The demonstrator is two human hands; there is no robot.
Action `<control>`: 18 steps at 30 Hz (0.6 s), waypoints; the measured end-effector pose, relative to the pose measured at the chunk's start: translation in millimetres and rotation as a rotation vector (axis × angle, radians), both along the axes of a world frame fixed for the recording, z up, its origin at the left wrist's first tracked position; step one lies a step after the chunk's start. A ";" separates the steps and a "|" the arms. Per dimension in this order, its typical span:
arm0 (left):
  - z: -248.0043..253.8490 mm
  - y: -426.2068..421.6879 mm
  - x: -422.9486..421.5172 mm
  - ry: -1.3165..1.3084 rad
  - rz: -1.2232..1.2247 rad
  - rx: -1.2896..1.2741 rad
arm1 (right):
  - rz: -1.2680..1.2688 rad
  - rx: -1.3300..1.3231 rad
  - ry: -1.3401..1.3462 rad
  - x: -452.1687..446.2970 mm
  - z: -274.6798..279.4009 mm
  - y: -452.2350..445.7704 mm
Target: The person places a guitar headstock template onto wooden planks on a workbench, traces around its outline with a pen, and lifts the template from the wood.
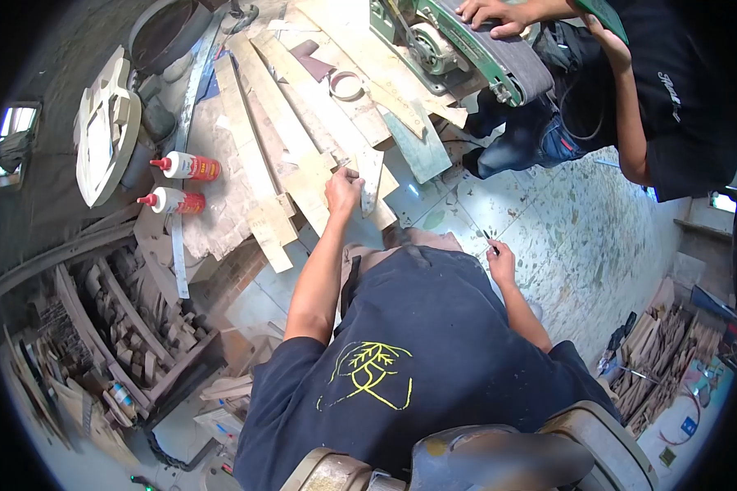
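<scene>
My left hand [344, 191] is at the near edge of the workbench, its fingers bent and closed on a small pale wood piece [328, 160] that lies over a flat board [309, 182]. Just right of it rests a light wooden offcut with a pointed shape [371, 182]. My right hand [500, 262] is off the bench, over the floor, with its fingers closed round a thin dark pen-like tool [488, 236]. Long wooden strips [250, 135] stretch away from me across the bench.
Two red-and-white glue bottles [190, 167] stand at left. A green belt sander [475, 49] is at the back right, where a co-worker's hand [499, 15] rests on the belt. A tape roll [346, 85] lies among boards. Wood scraps fill a rack [143, 327] at lower left.
</scene>
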State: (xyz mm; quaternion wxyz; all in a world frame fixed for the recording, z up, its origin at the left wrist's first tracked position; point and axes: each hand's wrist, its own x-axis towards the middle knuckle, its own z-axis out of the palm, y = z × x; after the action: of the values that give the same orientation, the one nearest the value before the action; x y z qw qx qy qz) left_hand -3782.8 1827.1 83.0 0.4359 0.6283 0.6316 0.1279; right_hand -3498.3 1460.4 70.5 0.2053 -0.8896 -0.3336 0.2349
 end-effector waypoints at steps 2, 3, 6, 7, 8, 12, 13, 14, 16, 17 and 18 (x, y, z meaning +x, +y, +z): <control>-3.3 -2.3 -1.3 0.002 0.005 0.009 | 0.007 -0.040 0.028 7.7 -5.4 -6.5; -3.1 -2.0 -1.8 0.003 0.001 0.018 | 0.011 -0.041 0.024 9.9 -8.4 -8.5; -1.7 -2.1 -2.2 0.007 0.002 0.030 | 0.025 -0.050 0.020 15.1 -12.9 -7.6; -0.8 -3.5 -2.0 0.008 0.004 0.030 | 0.027 -0.057 0.025 15.1 -11.0 -5.6; 0.3 -4.8 -2.1 0.013 0.013 0.030 | 0.028 -0.064 0.029 15.0 -9.1 -3.2; -3.2 -6.0 -2.1 0.008 0.052 0.033 | 0.048 -0.070 0.050 17.9 -7.4 6.2; -4.9 -6.0 -2.1 0.001 0.061 0.034 | 0.052 -0.072 0.055 18.5 -6.4 9.1; -6.6 -7.0 -2.1 -0.010 0.061 0.048 | 0.054 -0.075 0.060 19.1 -5.3 11.4; -2.4 -12.7 0.4 -0.034 0.059 0.075 | 0.061 -0.075 0.077 20.4 -1.9 15.1; -0.2 -19.3 2.2 0.001 0.040 0.141 | 0.065 -0.074 0.085 21.1 -0.3 17.4; 11.4 -29.0 4.9 0.037 0.022 0.207 | 0.070 -0.082 0.081 22.2 -1.0 18.4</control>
State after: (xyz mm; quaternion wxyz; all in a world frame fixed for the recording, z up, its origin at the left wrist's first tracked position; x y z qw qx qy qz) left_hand -3777.9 1798.1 94.4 0.3555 0.6652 0.6299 0.1854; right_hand -3476.0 1478.8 69.6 0.1735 -0.8748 -0.3462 0.2911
